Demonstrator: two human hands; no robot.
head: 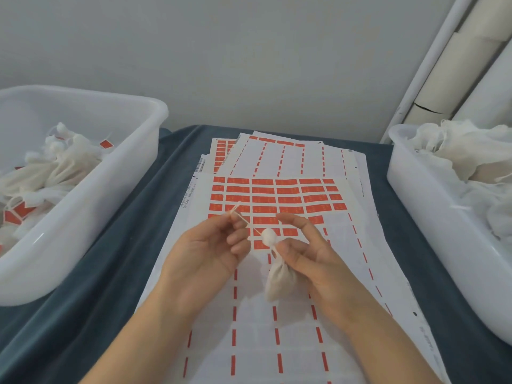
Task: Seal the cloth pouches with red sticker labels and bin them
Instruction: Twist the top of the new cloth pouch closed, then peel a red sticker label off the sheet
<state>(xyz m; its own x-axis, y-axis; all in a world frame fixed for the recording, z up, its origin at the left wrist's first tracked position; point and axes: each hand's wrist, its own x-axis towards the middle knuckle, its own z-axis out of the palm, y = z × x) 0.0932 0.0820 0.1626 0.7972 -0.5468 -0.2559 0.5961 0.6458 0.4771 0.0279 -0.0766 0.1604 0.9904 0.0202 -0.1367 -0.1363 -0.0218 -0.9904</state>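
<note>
A small cloth pouch [279, 278] hangs just above the sticker sheet [277, 200] at the middle of the desk [119, 245]. The right hand [310, 261] pinches its gathered neck between thumb and fingers, index finger lifted free, while the left hand [210, 250] grips the drawstring [243, 217] and draws it taut up and to the left. The pouch looks light and limp, its thin fabric likely to sag and bunch, so the cinched neck and the string seem the sound places to hold; the string's free tail is probably where a red label would fold over. To the left a white bin [133, 151] holds pouches carrying red labels; to the right another bin [415, 195] holds pale unlabelled cloth, and both are cut off at the frame edges. What fills the pouch cannot be seen, the print on the labels is unreadable, and whether the neck is fully closed is hard to judge.
</note>
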